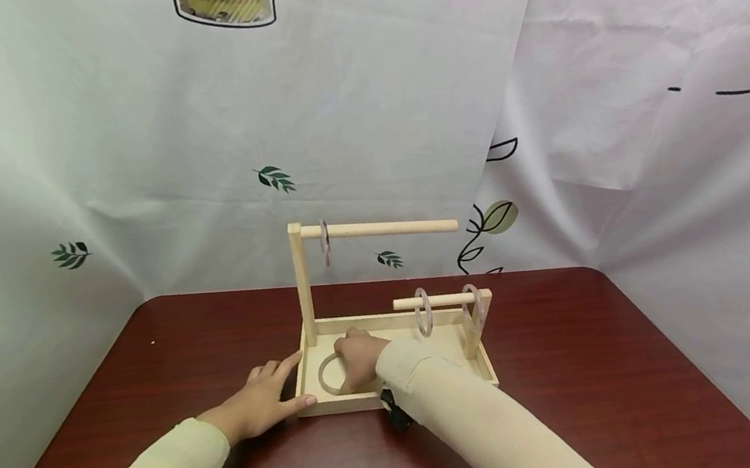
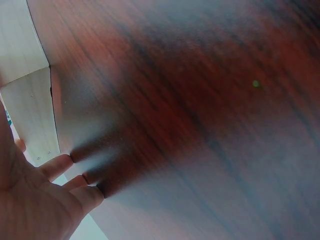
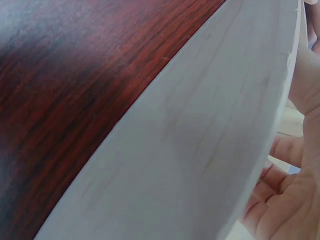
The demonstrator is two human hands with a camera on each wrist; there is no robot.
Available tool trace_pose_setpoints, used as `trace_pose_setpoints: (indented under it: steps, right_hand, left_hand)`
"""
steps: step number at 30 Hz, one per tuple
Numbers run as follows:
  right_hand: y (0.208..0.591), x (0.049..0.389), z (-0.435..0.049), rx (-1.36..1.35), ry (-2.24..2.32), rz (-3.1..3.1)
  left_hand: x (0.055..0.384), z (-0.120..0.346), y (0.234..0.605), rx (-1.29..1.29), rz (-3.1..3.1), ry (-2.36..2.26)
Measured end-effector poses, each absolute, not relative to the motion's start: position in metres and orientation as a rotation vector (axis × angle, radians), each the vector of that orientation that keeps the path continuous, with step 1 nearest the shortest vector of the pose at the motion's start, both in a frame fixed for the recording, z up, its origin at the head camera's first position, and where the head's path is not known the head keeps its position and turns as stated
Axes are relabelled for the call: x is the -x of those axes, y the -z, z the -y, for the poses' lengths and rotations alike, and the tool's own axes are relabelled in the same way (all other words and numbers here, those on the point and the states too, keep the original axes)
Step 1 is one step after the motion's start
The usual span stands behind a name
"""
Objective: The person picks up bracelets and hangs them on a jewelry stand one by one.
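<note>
A pale wooden jewelry stand with a shallow tray base is on the table. My right hand reaches inside the tray, fingers and thumb gripping a greyish bangle low over its floor. In the right wrist view, the tray's front wall partly hides that hand and the bangle is out of sight. At the tray's left end, my left hand steadies it with spread fingers, the thumb on the front corner. One bangle hangs on the tall bar, and two more, a bangle and another bangle, hang around the short bar.
The tall bar runs right from a left post. A lower bar points left from the right post. The reddish-brown table meets a white printed cloth behind.
</note>
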State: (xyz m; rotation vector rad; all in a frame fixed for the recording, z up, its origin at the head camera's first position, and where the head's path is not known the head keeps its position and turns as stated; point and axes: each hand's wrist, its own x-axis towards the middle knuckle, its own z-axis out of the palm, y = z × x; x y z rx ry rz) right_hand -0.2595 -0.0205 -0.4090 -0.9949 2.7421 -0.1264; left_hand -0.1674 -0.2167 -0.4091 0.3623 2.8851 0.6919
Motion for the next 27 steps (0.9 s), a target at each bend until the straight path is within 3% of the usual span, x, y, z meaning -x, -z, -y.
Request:
trace_pose_setpoints:
  steps: [27]
  right_hand:
    - [0.384, 0.266, -0.002, 0.885, 0.513, -2.678]
  left_hand:
    - [0.168, 0.216, 0.408, -0.326, -2.852, -0.703]
